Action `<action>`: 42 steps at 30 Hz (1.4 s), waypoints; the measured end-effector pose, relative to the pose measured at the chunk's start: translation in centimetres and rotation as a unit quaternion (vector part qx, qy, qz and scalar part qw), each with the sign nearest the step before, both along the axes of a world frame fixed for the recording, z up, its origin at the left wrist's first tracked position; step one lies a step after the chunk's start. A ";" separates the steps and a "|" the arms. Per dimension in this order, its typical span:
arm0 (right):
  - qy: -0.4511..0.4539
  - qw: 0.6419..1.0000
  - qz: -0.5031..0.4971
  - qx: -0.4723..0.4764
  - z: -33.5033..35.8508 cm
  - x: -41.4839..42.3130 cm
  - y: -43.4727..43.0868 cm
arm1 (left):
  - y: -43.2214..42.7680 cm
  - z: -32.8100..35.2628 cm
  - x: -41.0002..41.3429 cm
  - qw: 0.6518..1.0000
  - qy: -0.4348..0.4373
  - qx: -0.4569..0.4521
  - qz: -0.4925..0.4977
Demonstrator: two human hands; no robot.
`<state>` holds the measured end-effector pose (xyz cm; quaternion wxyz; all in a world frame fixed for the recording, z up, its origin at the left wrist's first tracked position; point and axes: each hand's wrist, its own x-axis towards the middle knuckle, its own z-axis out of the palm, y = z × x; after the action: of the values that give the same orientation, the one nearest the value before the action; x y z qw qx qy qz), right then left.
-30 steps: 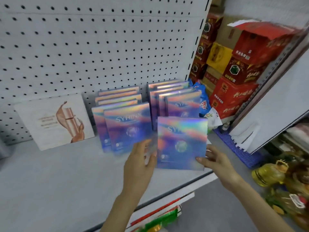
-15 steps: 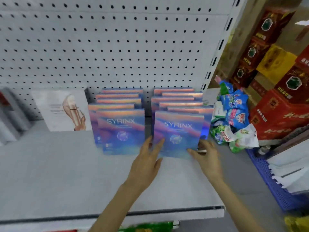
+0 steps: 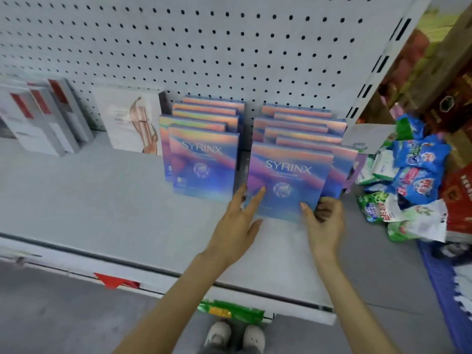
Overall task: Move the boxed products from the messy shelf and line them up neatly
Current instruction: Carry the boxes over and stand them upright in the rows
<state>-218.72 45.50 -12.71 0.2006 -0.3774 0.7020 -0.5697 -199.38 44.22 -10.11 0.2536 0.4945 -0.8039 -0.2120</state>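
Right hand (image 3: 322, 221) grips the front SYRINX box (image 3: 287, 180) (its lower corner hidden); left hand (image 3: 236, 226) rests open against it.

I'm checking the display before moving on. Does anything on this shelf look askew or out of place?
Yes. In the right row of SYRINX boxes, those behind the front box are staggered sideways, some jutting right. The left row is tidier. Loose snack packets are heaped past the shelf's right end.
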 end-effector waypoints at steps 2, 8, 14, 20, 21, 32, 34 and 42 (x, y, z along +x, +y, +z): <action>-0.016 1.000 0.001 -0.007 -0.1 -0.1 0.1 | -0.1 0.0 0.1 1.000 -0.004 0.004 -0.004; -0.007 0.997 -0.073 0.023 1.1 2.5 2.7 | 1.9 1.7 3.8 1.000 0.000 0.023 0.001; -0.036 0.995 0.088 0.039 3.7 16.0 7.5 | 9.3 1.1 19.8 0.985 0.113 0.057 0.119; -0.051 0.933 0.347 0.081 3.4 37.8 11.7 | 19.8 -0.7 40.1 0.889 0.281 0.112 0.344; -0.060 0.920 0.375 0.097 2.9 41.0 12.3 | 21.3 -1.3 43.0 0.881 0.276 0.110 0.368; 0.034 0.787 0.587 0.189 0.7 64.3 15.4 | 30.3 -3.7 60.7 0.779 0.271 0.115 0.554; 0.056 0.773 0.604 0.187 0.6 67.4 14.8 | 30.4 -4.5 62.0 0.766 0.278 0.122 0.566; 0.039 0.734 0.649 0.196 -1.3 83.4 10.0 | 27.6 -6.1 75.4 0.697 0.317 0.098 0.636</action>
<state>-135.36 55.53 -14.04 0.5640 -0.7155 0.3893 -0.1358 -124.02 71.79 -16.19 0.5180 0.8133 -0.1443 -0.2224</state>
